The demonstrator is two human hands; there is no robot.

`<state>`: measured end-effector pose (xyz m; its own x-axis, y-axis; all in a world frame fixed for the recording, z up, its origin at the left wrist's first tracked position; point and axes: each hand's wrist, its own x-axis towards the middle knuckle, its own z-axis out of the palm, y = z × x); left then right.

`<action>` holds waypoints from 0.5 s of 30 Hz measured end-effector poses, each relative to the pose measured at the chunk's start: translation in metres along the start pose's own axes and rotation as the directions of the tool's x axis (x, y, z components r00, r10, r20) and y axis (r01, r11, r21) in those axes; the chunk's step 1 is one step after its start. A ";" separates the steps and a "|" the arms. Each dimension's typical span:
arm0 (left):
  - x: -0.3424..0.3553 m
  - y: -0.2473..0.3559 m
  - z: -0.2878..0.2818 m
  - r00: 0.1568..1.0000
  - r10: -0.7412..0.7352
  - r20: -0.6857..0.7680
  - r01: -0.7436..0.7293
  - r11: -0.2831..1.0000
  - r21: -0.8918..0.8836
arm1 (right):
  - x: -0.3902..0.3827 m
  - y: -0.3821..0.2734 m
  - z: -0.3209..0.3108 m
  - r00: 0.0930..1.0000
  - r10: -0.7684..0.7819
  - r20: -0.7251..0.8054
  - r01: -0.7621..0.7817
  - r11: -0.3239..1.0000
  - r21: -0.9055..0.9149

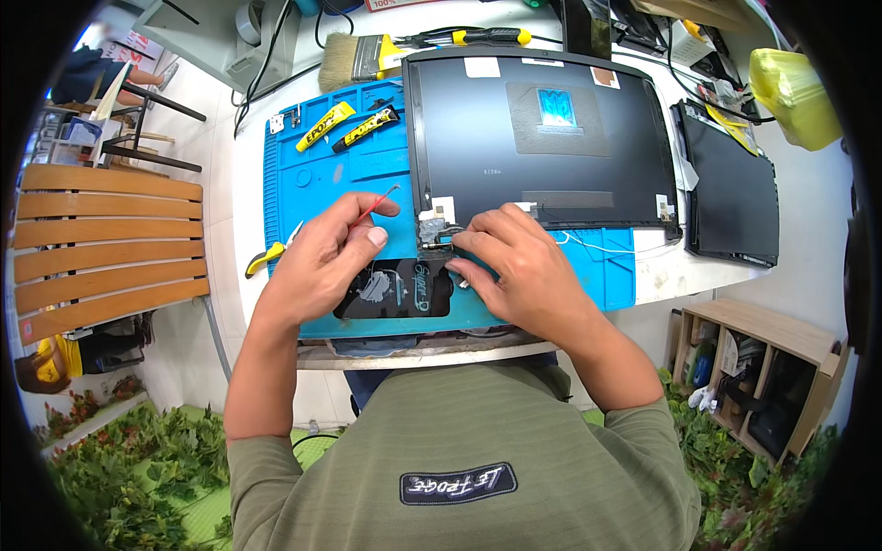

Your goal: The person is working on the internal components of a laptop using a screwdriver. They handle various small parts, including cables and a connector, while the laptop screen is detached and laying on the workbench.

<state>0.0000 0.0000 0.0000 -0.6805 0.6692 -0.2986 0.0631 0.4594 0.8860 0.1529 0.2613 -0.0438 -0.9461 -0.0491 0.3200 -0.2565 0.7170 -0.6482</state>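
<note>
A dark laptop lid (478, 129) lies on the blue work mat (285, 197). My right hand (524, 262) has its fingers curled around the metal hinge (437, 241) at the lid's near left corner, where grey paste surrounds it. The fingers partly hide the hinge. Pinched in my left hand (317, 262) is a thin red stick (372, 208) with a greyish tip, pointing up and right, apart from the lid. Below the hands sits a flat black plate (418, 298) with a grey smear. A yellow glue tube (323, 127) and a black one (365, 130) lie left of the lid.
Yellow-handled pliers (265, 259) lie at the mat's left edge. A wide paintbrush (354, 61) and a screwdriver (491, 37) are behind the lid. Another black laptop panel (730, 188) stands right, near a yellow bag (792, 96). A wooden slatted bench (110, 231) is at left.
</note>
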 end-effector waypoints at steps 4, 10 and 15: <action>0.008 0.009 0.011 0.999 0.026 -0.034 -0.022 0.992 0.123 | -0.002 0.000 -0.003 0.999 -0.031 -0.022 0.030 0.999 -0.009; 0.032 0.018 0.012 0.999 0.028 -0.015 -0.022 0.946 0.322 | -0.002 -0.002 -0.004 1.000 -0.017 0.016 0.017 1.000 0.006; 0.046 0.026 0.014 0.998 0.063 -0.007 -0.058 0.940 0.336 | 0.000 -0.002 -0.008 0.999 -0.001 0.043 0.001 1.000 0.009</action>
<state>-0.0196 0.0507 0.0044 -0.6799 0.6931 -0.2394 0.3439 0.5897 0.7308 0.1548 0.2654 -0.0375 -0.9535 -0.0799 0.2908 -0.2590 0.7107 -0.6541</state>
